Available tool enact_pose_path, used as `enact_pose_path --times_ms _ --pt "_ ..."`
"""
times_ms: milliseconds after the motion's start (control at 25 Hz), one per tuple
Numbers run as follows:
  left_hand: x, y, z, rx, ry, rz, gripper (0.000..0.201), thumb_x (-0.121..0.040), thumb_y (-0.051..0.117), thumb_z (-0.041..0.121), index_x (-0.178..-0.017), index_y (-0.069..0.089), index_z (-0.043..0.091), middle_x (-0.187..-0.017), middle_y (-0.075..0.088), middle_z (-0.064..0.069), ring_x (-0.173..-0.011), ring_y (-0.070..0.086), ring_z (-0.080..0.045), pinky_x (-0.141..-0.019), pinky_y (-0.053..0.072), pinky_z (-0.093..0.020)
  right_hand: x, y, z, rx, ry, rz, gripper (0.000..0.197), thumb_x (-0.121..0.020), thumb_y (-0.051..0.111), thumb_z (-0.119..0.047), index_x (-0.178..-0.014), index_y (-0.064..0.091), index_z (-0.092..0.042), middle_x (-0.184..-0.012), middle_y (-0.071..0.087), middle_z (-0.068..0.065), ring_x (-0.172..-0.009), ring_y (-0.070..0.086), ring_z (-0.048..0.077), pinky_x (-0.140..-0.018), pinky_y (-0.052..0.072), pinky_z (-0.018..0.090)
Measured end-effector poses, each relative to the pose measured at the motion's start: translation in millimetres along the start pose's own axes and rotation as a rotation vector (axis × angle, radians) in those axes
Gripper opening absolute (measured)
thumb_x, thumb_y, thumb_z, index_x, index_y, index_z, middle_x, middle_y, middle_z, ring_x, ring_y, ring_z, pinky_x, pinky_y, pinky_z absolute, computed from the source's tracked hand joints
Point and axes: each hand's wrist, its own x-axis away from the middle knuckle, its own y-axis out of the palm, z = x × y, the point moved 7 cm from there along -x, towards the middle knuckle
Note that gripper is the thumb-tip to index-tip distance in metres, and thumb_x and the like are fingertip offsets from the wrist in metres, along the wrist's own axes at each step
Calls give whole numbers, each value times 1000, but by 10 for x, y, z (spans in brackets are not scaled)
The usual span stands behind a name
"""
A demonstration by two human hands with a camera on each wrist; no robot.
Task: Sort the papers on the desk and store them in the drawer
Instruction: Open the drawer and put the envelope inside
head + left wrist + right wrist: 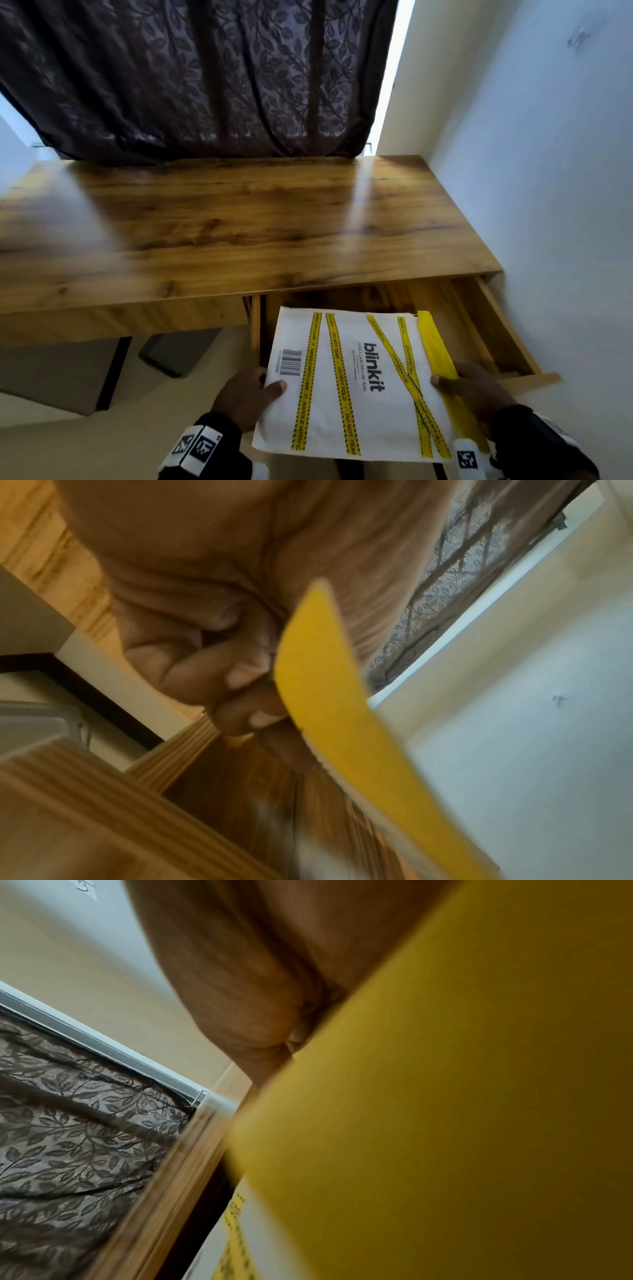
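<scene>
A white padded envelope [356, 383] with yellow warning-tape stripes and a barcode hangs flat over the open wooden drawer [507, 332]. A yellow sheet [440, 346] sticks out along its right side. My left hand [260, 387] grips the envelope's left edge with the thumb on top. My right hand [448, 382] grips the right edge over the yellow strip. In the left wrist view, curled fingers [205, 664] press against a yellow edge [329, 696]. In the right wrist view, yellow paper [445, 1123] fills most of the frame. The fingers beneath the papers are hidden in the head view.
The wooden desk top [239, 222] lies beyond the drawer. A dark leaf-patterned curtain [205, 75] hangs behind it, and a white wall [548, 171] stands close on the right. A black desk leg [113, 370] and a dark object [171, 353] sit below left.
</scene>
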Motion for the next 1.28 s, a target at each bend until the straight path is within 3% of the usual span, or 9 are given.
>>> enact_pose_path --times_ms 160,280,400,520,640,800,1000,1160,1280 --pt "-75 88 100 -52 -37 56 25 -90 59 48 -110 60 32 -111 67 11 -94 63 -9 -83 51 -29 -45 -126 -199 -32 -9 13 5 -92 64 -11 -90 70 -10 -82 76 9 -76 72 31 -70 58 40" --pt "-185 154 347 -71 -17 49 34 -94 54 44 -127 49 37 -124 61 10 -103 60 -12 -88 46 -29 -279 -231 -381 -17 -22 27 9 -93 60 -7 -95 67 -11 -81 70 1 -74 67 22 -60 50 28" --pt "-380 164 597 -137 -12 57 50 -98 50 38 -145 34 29 -142 51 3 -119 55 -17 -98 43 -29 -647 -236 -481 29 -4 -31 19 -93 60 -7 -110 67 -3 -98 69 7 -89 64 26 -81 49 34" --pt "-596 144 730 -192 -68 79 60 -101 47 32 -152 20 19 -152 40 -3 -131 47 -24 -104 39 -30 -984 -228 -547 16 -2 -60 40 -94 62 -17 -131 56 -3 -134 57 11 -122 52 28 -102 37 39" --pt "-741 208 747 -239 -109 30 67 -99 51 32 -153 13 19 -152 38 -3 -134 44 -23 -108 36 -32 -1177 -199 -551 2 38 -66 49 -96 59 -28 -140 48 -8 -143 48 14 -132 43 35 -102 37 45" --pt "-898 366 681 -305 -132 -61 73 -97 54 37 -153 12 15 -157 30 -4 -140 36 -20 -114 31 -29 -1276 -148 -460 -51 120 -88 57 -96 59 -31 -146 40 -12 -145 45 15 -129 45 36 -101 42 46" --pt "-843 598 601 -488 -162 -213 61 -97 49 47 -149 30 22 -154 37 -4 -137 41 -19 -109 37 -28 -1202 -157 -442 -110 100 -69 42 -98 56 -31 -131 54 -7 -127 60 20 -108 60 33 -92 50 48" --pt "-594 837 897 -625 8 -338 54 -95 53 47 -143 43 24 -149 43 -2 -136 42 -19 -112 34 -32 -947 -106 -472 134 -39 -87 30 -94 62 -30 -118 61 -13 -110 65 6 -92 62 20 -77 50 35" --pt "-363 1115 1025 -738 118 -466 54 -88 63 48 -137 50 28 -143 49 -2 -131 46 -23 -109 38 -40 -658 124 -386 504 -221 -296 33 -85 73 -28 -117 65 -25 -111 67 -9 -96 66 8 -83 54 25"
